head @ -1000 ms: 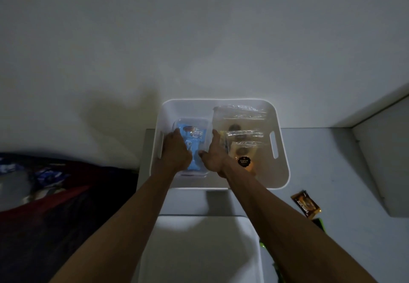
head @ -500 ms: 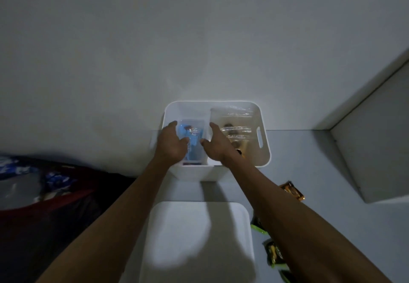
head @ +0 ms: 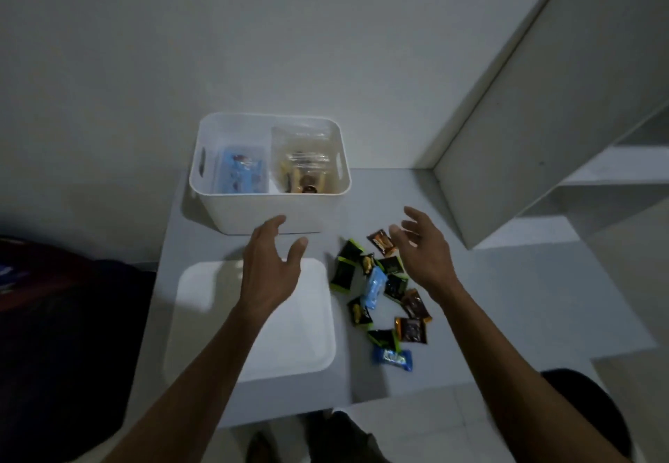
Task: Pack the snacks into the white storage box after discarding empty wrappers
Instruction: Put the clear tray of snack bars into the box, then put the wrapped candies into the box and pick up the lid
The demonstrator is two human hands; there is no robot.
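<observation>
Left hand [head: 269,267] spread over lid [head: 289,336], right hand [head: 423,249] spread above snacks [head: 376,292]

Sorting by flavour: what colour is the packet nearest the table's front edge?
Blue, with pale lettering: the packet, seen in the head view.

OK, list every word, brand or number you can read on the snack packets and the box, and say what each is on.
Nothing can be read for certain.
Blue packet nearest the person: white lettering, too blurred to read.
Brown packet by the right hand: pale print, too blurred.
Green-edged packets: print too small.
Blue pack in the box: marks unreadable.
Box and lid: no text visible.
</observation>
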